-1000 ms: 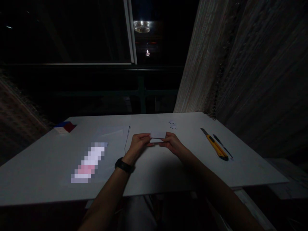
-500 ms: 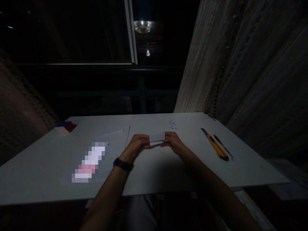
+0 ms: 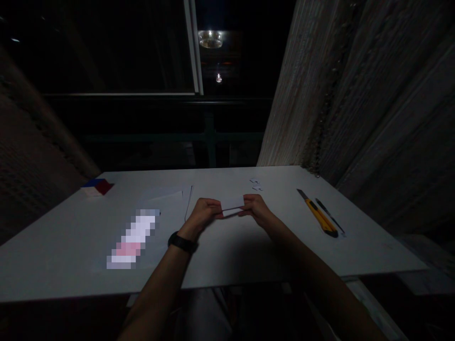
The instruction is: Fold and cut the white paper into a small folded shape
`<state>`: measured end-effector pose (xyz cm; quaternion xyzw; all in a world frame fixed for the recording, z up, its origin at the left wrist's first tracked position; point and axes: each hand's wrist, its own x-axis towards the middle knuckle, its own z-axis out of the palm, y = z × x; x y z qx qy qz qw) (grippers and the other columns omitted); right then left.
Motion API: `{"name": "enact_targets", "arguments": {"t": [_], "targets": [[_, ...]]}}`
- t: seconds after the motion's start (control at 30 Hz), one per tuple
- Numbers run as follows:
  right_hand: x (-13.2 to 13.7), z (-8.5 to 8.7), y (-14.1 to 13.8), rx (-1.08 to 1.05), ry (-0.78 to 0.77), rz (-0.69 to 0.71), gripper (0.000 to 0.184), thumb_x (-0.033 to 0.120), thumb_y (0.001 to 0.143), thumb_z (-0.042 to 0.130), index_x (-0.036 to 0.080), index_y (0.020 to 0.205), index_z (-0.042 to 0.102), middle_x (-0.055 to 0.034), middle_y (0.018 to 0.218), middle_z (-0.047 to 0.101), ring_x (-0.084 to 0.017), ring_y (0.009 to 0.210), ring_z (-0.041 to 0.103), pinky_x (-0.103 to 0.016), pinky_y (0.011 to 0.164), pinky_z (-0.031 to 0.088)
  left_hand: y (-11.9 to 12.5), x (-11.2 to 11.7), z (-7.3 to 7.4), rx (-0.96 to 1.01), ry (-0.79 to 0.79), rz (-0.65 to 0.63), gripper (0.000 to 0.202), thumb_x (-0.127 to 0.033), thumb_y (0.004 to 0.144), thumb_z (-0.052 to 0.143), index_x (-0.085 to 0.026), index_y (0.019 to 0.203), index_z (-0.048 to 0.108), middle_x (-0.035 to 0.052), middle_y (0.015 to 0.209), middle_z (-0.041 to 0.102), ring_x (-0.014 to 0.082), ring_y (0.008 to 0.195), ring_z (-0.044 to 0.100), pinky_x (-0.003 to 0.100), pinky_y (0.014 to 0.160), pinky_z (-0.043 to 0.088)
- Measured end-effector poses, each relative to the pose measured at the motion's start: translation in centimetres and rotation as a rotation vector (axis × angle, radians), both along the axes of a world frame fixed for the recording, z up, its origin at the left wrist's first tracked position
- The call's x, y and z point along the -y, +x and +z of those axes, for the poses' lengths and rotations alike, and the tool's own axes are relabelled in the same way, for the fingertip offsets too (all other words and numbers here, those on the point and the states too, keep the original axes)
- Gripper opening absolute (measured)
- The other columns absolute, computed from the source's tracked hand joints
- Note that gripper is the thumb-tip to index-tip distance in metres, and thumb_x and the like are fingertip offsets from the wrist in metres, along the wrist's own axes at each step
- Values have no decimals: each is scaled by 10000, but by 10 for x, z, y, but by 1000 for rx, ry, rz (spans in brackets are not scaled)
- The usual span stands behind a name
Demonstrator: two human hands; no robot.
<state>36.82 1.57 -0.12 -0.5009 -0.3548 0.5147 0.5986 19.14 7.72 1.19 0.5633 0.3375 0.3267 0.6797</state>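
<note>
A small folded white paper (image 3: pixel 232 204) is held just above the white table (image 3: pixel 249 251), near its middle. My left hand (image 3: pixel 202 215) pinches its left end, fingers curled; a dark watch sits on that wrist. My right hand (image 3: pixel 258 210) pinches the right end in the same way. Both arms reach in from the bottom of the view.
A yellow utility knife (image 3: pixel 318 219) and a dark pen (image 3: pixel 329 215) lie at the right. A paper stack (image 3: pixel 170 196) and a blurred-out patch (image 3: pixel 133 239) lie left of my hands. A red, blue and white block (image 3: pixel 95 186) sits far left. Small paper scraps (image 3: pixel 255 183) lie behind. A curtain hangs right.
The paper has been pressed flatter between my hands and now shows as a thinner strip. My hands have stayed in almost the same place.
</note>
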Motion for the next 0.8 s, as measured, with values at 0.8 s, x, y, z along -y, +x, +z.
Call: {"name": "enact_targets", "arguments": {"t": [0.8], "targets": [[3,-2,-37,-161,138,28,693,197,448,803,244,1022,416,21,829,634,-148,723,625,-325,677,522,13,10,-3,89,131,207,247,-211,507,732,-99,726,713,67,672,681,158,605,596,242,585,441]]}}
